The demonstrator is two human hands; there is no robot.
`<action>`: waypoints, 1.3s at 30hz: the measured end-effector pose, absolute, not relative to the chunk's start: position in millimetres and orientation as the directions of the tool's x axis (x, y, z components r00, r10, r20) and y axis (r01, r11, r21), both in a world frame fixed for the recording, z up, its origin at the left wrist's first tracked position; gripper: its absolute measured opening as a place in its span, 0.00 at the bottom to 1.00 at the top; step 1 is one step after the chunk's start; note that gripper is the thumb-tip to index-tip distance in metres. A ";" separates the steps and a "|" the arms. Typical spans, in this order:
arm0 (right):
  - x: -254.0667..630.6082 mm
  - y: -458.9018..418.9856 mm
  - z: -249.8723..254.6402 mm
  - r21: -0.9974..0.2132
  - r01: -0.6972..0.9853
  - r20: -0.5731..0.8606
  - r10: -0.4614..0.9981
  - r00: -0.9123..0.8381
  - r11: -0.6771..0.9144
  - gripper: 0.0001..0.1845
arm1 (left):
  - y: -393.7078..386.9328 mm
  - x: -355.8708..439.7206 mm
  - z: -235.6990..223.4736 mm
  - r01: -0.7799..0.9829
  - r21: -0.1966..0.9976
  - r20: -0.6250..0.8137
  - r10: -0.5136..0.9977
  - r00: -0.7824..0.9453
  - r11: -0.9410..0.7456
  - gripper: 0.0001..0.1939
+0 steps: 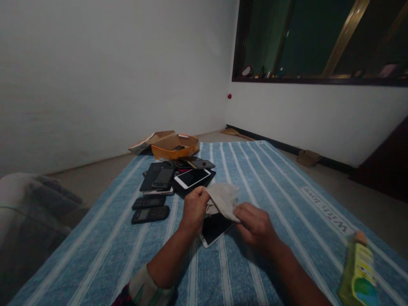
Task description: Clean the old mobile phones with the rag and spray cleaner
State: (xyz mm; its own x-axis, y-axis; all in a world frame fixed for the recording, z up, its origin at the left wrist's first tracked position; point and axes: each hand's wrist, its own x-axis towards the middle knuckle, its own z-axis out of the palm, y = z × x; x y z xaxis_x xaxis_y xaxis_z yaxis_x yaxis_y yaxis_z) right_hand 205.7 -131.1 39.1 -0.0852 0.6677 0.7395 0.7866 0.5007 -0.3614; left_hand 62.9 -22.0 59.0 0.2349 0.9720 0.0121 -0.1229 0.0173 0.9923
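A crumpled whitish cloth [225, 198] is stretched between my two hands in the middle of the view. My left hand [195, 208] pinches its left side. At its lower right corner, the fingers of my right hand [256, 226] are closed on it. Beneath the cloth lies a smartphone [213, 233] with a dark screen and a pale edge, its upper part hidden. Just beyond my left hand, a white smartphone [192, 178] rests on top of darker devices.
Two keypad phones [150, 214] lie on the left, near a pile of dark phones [157, 176]. Behind them sits an open orange box [175, 146]. A yellow-green bottle [358, 272] lies on the blue striped cloth [287, 204] at right. Plastic wrapping [28, 221] is at far left.
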 end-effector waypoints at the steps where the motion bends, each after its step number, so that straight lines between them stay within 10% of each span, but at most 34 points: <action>1: 200.0 -130.3 37.8 -0.328 0.793 0.735 0.666 -0.128 0.514 0.11 | -23.4 65.0 58.8 -0.243 0.962 -0.056 0.958 0.282 0.128 0.12; 7: 187.6 -127.5 38.7 -0.633 0.599 0.610 0.792 -0.004 0.491 0.12 | -28.6 73.4 58.7 -0.525 0.744 -0.085 0.838 0.538 0.413 0.09; 14: 190.2 -123.1 29.7 -0.974 -0.002 0.204 0.874 0.442 0.228 0.30 | -31.7 75.2 53.2 -0.511 0.678 -0.060 0.733 0.678 0.528 0.14; 21: 191.6 -122.9 36.4 -0.959 0.241 0.243 0.871 0.426 0.149 0.38 | -36.6 73.3 48.8 -0.471 0.755 -0.045 0.752 0.657 0.457 0.12; 24: 190.2 -120.9 35.5 -0.975 0.163 0.203 0.896 0.395 0.150 0.31 | -38.0 73.1 48.6 -0.462 0.763 -0.046 0.751 0.659 0.452 0.13; 29: 196.6 -119.2 34.3 -0.985 0.024 0.157 0.841 0.518 0.169 0.48 | -36.6 72.5 50.5 -0.450 0.809 -0.057 0.813 0.579 0.377 0.15; 39: 212.1 -124.6 46.9 -0.958 0.266 0.233 0.831 0.505 0.108 0.40 | -37.3 67.0 56.5 -0.264 0.960 0.053 0.857 0.513 0.098 0.13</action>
